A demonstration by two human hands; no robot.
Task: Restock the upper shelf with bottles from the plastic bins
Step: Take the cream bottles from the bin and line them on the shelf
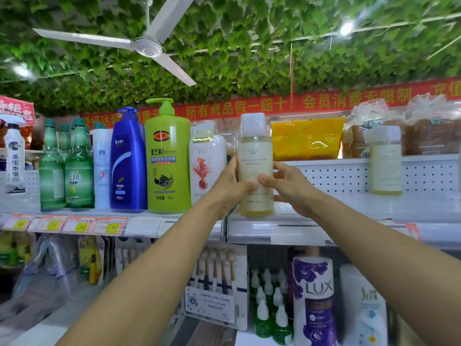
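Note:
A tall clear bottle of pale yellow liquid [255, 156] with a frosted white cap stands upright on the upper shelf [324, 213], near its front edge. My left hand [230, 183] grips its left side and my right hand [287, 184] grips its right side, thumbs across the front label. A second bottle of the same kind [385, 161] stands farther right on the same shelf. The plastic bins are out of view.
Left of the held bottle stand a white bottle [207, 166], a green pump bottle [167, 161], a blue bottle [128, 161] and green glass bottles [66, 171]. Bagged goods lie on top of the shelf unit. A purple LUX bottle [315, 300] stands on the lower shelf.

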